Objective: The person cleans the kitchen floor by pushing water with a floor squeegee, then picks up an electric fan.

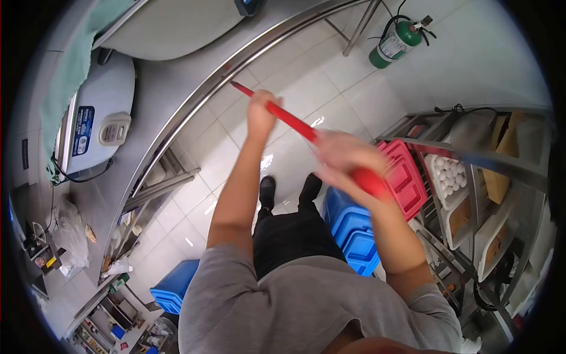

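Note:
A long red stick-like thing (295, 124) runs slanting between my two hands; it narrows to a dark tip near the steel table's edge. I cannot make out exactly what kind of thing it is. My left hand (262, 114) is closed round it close to the narrow end. Smeared by motion, my right hand (348, 154) grips the thicker part, and a bulging red end (371, 182) shows below the fingers, near the wrist.
A curved steel table (141, 82) with grey appliances is at left. Blue bins (354, 227) and a red lid (407, 180) stand at right, beside a rack with a tray of eggs (449, 176). A green fire extinguisher (398, 42) hangs at the back wall. White tiles (295, 71) cover the floor.

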`<action>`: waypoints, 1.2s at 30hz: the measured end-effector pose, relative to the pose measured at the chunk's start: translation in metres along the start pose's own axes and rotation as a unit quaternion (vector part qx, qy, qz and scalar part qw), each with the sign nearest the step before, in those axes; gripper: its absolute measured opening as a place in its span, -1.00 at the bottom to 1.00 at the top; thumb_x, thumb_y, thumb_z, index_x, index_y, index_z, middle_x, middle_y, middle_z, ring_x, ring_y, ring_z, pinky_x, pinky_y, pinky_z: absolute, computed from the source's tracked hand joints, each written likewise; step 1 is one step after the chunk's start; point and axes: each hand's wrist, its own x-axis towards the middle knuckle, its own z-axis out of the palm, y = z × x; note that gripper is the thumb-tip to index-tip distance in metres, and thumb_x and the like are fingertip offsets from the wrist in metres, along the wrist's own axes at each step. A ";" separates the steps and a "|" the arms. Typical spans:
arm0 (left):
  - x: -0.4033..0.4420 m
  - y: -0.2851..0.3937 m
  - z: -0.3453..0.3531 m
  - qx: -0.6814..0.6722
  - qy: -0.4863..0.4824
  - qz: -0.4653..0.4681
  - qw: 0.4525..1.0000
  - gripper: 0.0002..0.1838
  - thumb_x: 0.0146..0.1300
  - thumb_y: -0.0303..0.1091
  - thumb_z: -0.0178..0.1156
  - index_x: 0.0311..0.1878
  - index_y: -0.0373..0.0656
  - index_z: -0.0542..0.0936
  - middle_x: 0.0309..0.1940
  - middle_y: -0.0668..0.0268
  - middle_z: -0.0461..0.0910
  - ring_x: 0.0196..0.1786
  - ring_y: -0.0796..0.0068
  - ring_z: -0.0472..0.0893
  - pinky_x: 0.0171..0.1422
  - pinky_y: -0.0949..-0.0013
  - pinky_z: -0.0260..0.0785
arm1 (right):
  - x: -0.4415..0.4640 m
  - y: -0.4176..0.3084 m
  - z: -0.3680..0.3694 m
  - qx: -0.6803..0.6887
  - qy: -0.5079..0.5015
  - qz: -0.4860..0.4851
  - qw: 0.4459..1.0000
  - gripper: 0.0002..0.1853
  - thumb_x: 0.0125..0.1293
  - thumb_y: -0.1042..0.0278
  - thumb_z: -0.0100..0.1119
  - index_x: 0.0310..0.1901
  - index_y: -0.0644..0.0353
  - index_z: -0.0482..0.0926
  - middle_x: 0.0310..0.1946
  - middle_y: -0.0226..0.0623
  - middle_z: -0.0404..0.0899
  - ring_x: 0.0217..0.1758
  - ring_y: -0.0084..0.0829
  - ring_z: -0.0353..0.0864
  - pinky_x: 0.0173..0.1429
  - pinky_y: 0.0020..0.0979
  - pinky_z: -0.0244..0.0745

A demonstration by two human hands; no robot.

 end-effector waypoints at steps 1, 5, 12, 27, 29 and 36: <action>-0.010 -0.041 0.009 0.030 0.035 -0.022 0.999 -0.73 -0.05 -0.38 0.33 -0.65 -0.19 0.40 -0.62 0.16 0.46 -0.39 0.06 0.47 -0.21 0.11 0.33 | 0.001 0.047 0.019 0.021 0.009 0.033 0.999 -0.82 0.01 0.65 0.23 -0.51 0.23 0.39 -0.47 -0.27 0.47 -0.29 -0.28 0.51 0.07 -0.24 0.42; -0.016 0.022 0.004 0.029 0.018 -0.016 0.999 -0.63 -0.09 -0.30 0.40 -0.69 -0.19 0.36 -0.65 0.12 0.42 -0.43 0.02 0.46 -0.30 0.12 0.32 | 0.000 -0.006 0.000 0.033 0.067 0.027 0.997 -0.85 0.02 0.65 0.18 -0.53 0.23 0.41 -0.51 -0.26 0.48 -0.38 -0.33 0.48 0.00 -0.18 0.41; -0.042 0.191 -0.083 -0.254 -0.141 0.109 0.951 -0.69 -0.07 -0.37 0.34 -0.71 -0.10 0.37 -0.71 0.27 0.40 -0.57 0.20 0.46 -0.46 0.22 0.27 | -0.001 -0.189 -0.037 0.195 -0.094 -0.203 0.955 -0.80 -0.13 0.46 0.41 -0.53 0.08 0.50 -0.66 -0.52 0.52 -0.65 -0.69 0.49 -0.63 -0.61 0.18; -0.090 -0.082 -0.181 0.032 -0.039 -0.033 0.998 -0.66 -0.14 -0.36 0.36 -0.71 -0.21 0.34 -0.67 0.12 0.42 -0.46 0.02 0.46 -0.28 0.07 0.31 | 0.038 -0.017 0.180 0.034 -0.048 0.074 0.996 -0.81 0.02 0.64 0.24 -0.57 0.21 0.42 -0.50 -0.26 0.50 -0.32 -0.25 0.55 0.04 -0.11 0.42; -0.091 -0.019 -0.196 -0.083 -0.091 -0.071 0.990 -0.71 -0.11 -0.32 0.34 -0.68 -0.16 0.40 -0.65 0.15 0.43 -0.46 0.03 0.47 -0.35 0.07 0.32 | 0.046 -0.091 0.169 0.028 -0.056 0.063 0.996 -0.81 -0.07 0.54 0.25 -0.62 0.19 0.39 -0.56 -0.27 0.48 -0.43 -0.26 0.53 -0.19 -0.18 0.42; -0.070 0.126 -0.208 -0.332 -0.106 0.165 0.923 -0.87 -0.28 -0.39 0.30 -0.65 -0.02 0.51 -0.72 0.34 0.45 -0.59 0.26 0.51 -0.47 0.22 0.33 | 0.024 -0.242 0.137 0.146 0.081 -0.140 0.976 -0.66 -0.12 0.53 0.32 -0.71 -0.08 0.31 -0.88 -0.64 0.38 -0.82 -0.76 0.36 -0.61 -0.68 0.14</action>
